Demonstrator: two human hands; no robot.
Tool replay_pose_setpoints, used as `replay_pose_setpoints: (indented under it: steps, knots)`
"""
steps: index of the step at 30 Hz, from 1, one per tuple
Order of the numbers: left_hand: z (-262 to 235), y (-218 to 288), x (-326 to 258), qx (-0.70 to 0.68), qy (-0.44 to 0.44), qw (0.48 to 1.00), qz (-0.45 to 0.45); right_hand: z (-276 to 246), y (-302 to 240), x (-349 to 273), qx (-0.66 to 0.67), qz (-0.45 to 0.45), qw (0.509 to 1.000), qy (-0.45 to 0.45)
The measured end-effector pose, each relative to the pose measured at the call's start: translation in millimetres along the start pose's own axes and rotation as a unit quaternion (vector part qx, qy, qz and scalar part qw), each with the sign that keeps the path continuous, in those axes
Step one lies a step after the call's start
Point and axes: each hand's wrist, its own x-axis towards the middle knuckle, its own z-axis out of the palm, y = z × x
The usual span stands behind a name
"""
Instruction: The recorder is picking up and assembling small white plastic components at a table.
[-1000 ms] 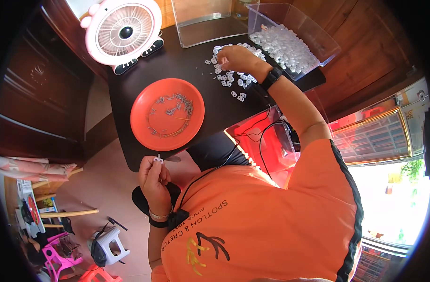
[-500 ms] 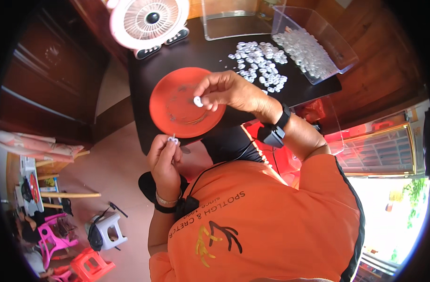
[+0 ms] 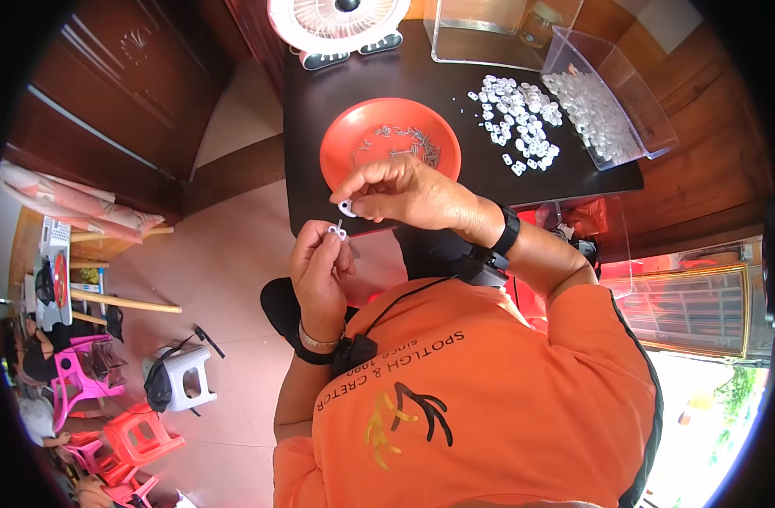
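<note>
My left hand point(image 3: 318, 275) pinches a small white plastic piece point(image 3: 337, 234) with a thin metal pin standing up from it. Just above, my right hand point(image 3: 417, 196) grips a small white oval piece point(image 3: 346, 207) with dark holes between thumb and fingers. The two pieces are close together; whether they touch I cannot tell. Behind my right hand lies a red-orange dish point(image 3: 336, 127) with many short metal pins point(image 3: 417, 144) in it, its near part hidden by that hand. Loose white oval pieces point(image 3: 523, 118) are spread on the dark table point(image 3: 319, 89) to the right.
A clear bin point(image 3: 654, 135) full of small pieces stands at the table's right end. Another clear container point(image 3: 489, 52) sits at the back, near a pink-white fan point(image 3: 341, 17). Plastic stools point(image 3: 188, 381) stand on the floor at left.
My right hand has come down from over the dish, bringing its white piece close above the pin in my left hand. The view has shifted, showing the pins in the dish more clearly.
</note>
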Motion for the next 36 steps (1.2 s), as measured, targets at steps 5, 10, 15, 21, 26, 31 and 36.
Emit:
replay_pose_setpoints:
  steps: [5,10,15,21,26,31,36]
  knots:
    - [-7,-4,3,-0.077,-0.029,0.997,0.009,15,7,-4,-0.086,-0.047,0.995,-0.022]
    - [-4,-2,1,-0.118,-0.033,0.992,0.006,12,12,-5,-0.014,-0.035,0.998,-0.056]
    - [2,-2,2,-0.108,-0.021,0.994,0.022,8,23,-1,0.009,-0.027,0.999,0.015]
    - [-3,-11,-1,0.035,0.043,0.998,0.005,7,15,3,0.071,0.03,0.995,0.063]
    - [-1,-10,-1,0.095,0.053,0.994,0.031,8,15,2,0.043,0.028,0.997,0.049]
    - [0,-8,-2,0.099,0.059,0.993,0.025,9,12,1,0.019,0.016,0.999,0.044]
    - [-1,-7,-2,0.109,0.055,0.992,0.016,9,10,-2,-0.009,0.003,0.999,0.046]
